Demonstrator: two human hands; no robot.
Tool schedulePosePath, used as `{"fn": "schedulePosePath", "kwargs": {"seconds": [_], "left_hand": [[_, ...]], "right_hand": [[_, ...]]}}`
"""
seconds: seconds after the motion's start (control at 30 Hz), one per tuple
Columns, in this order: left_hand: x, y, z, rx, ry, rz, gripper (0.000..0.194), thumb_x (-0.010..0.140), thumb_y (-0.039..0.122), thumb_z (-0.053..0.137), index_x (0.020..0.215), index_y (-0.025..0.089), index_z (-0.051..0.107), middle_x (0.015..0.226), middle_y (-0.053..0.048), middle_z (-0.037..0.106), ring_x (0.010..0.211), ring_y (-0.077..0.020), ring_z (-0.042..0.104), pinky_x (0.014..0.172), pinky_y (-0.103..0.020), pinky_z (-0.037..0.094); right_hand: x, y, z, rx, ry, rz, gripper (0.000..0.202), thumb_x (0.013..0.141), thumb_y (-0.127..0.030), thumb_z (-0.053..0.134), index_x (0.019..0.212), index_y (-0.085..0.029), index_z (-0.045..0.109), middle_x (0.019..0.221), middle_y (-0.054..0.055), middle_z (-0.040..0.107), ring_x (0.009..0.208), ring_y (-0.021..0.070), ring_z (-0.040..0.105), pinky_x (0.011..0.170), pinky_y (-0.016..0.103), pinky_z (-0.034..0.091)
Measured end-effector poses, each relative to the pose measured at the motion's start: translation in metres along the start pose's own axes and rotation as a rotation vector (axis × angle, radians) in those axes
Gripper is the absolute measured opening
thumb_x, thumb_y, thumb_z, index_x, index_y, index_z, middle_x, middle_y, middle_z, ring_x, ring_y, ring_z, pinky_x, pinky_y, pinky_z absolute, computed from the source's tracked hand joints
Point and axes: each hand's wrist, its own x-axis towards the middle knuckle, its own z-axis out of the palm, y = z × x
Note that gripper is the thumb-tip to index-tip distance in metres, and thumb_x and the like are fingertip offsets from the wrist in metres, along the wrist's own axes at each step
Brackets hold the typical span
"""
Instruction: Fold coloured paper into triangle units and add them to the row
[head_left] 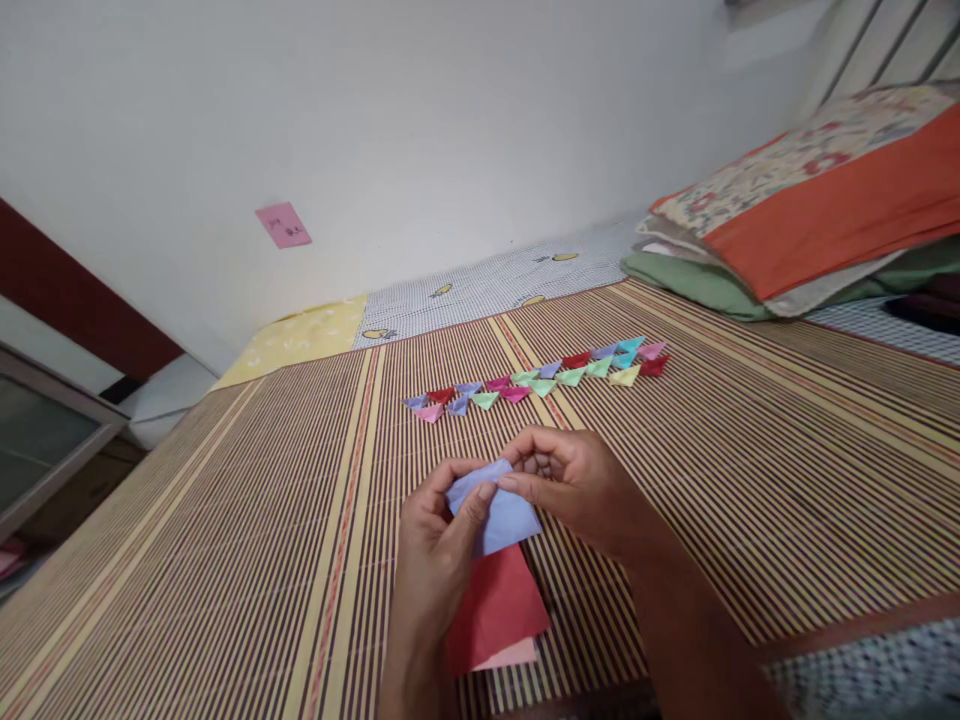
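Observation:
A sheet of blue paper (pixel 510 520) is held up between both hands, above the striped mat. My left hand (pixel 442 530) pinches its left side, thumb on the near face. With thumb and fingers closed, my right hand (pixel 566 480) grips the upper right edge, and the two thumbs nearly meet. Below the blue sheet lies a red paper sheet (pixel 502 610), with a pink sheet (pixel 514 653) showing under its near edge. Beyond the hands, several small folded paper pieces (pixel 544 387) in many colours stand in two slanting rows.
A striped mat (pixel 247 520) covers the bed. Folded bedding and an orange-trimmed floral pillow (pixel 832 200) are piled at the back right. A white wall (pixel 450 130) with a pink note (pixel 283 225) rises behind. At far left is a framed glass panel (pixel 45 440).

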Motion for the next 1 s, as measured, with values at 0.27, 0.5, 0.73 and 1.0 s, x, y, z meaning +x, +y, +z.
{"fn": "schedulePosePath", "kwargs": {"seconds": [0.27, 0.5, 0.73, 1.0], "left_hand": [[0.001, -0.002, 0.0, 0.158, 0.086, 0.202, 0.014, 0.087, 0.028, 0.073, 0.099, 0.025, 0.08, 0.091, -0.003, 0.077, 0.078, -0.015, 0.068, 0.064, -0.021, 0.053], [0.001, -0.001, 0.003, 0.113, 0.118, 0.161, 0.012, 0.085, 0.028, 0.076, 0.095, 0.025, 0.081, 0.084, -0.001, 0.076, 0.071, -0.0137, 0.067, 0.06, -0.021, 0.051], [0.001, -0.002, 0.004, 0.096, 0.114, 0.2, 0.008, 0.084, 0.027, 0.076, 0.087, 0.021, 0.081, 0.083, -0.003, 0.074, 0.074, -0.0149, 0.066, 0.062, -0.021, 0.05], [0.01, -0.018, -0.002, -0.379, 0.123, 0.138, 0.044, 0.078, 0.029, 0.083, 0.119, 0.024, 0.071, 0.104, -0.007, 0.075, 0.087, -0.0164, 0.069, 0.078, -0.025, 0.055]], "right_hand": [[0.001, 0.0, 0.002, 0.094, 0.023, 0.029, 0.013, 0.075, -0.022, 0.077, 0.085, -0.017, 0.069, 0.067, -0.004, 0.055, 0.059, 0.0092, 0.048, 0.051, 0.021, 0.04], [0.0, 0.001, 0.002, 0.034, 0.017, 0.029, 0.015, 0.077, -0.025, 0.078, 0.085, -0.017, 0.069, 0.069, -0.002, 0.057, 0.062, 0.0104, 0.051, 0.052, 0.022, 0.041], [0.0, -0.001, 0.001, -0.032, 0.001, -0.01, 0.008, 0.078, -0.02, 0.076, 0.083, -0.017, 0.07, 0.067, -0.004, 0.057, 0.061, 0.0094, 0.049, 0.054, 0.021, 0.04], [0.008, 0.011, 0.003, 0.304, 0.254, -0.035, 0.016, 0.084, -0.029, 0.075, 0.082, -0.019, 0.064, 0.061, -0.004, 0.065, 0.055, 0.0093, 0.059, 0.055, 0.02, 0.047]]}}
